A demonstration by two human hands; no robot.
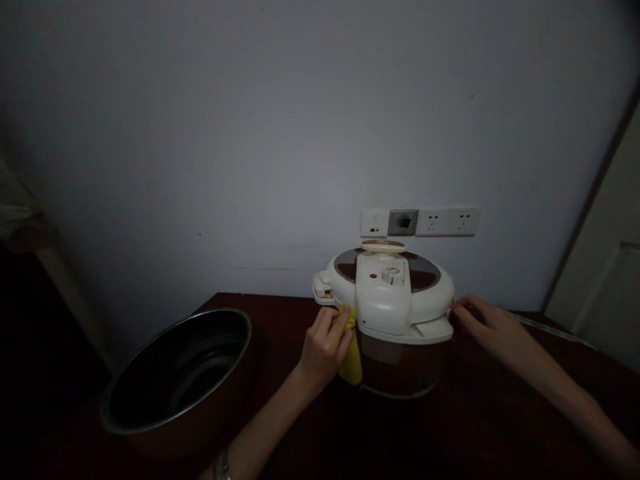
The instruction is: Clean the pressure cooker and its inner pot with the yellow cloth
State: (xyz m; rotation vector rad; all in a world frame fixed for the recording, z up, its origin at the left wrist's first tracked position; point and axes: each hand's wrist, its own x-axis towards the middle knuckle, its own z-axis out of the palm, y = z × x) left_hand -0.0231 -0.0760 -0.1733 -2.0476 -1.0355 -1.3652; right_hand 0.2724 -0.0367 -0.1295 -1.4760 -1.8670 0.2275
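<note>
A white electric cooker point(383, 300) with a brown body stands on the dark table, its lid on top and a round dial on its front panel. My left hand point(325, 340) pinches a yellow cloth point(353, 360) against the cooker's front left side, just under the white rim. Part of the cloth hangs down beside the brown body. At the cooker's right edge, my right hand point(485, 327) touches the rim with its fingertips. Its fingers are bent and close together; whether something lies between them cannot be made out.
A large round pot point(243, 353) with a dark inside stands on the table point(280, 320) to the left. Behind the cooker, a row of wall sockets point(447, 222) sits on the pale wall. A thin pale strip point(550, 328) lies near the table's back right edge.
</note>
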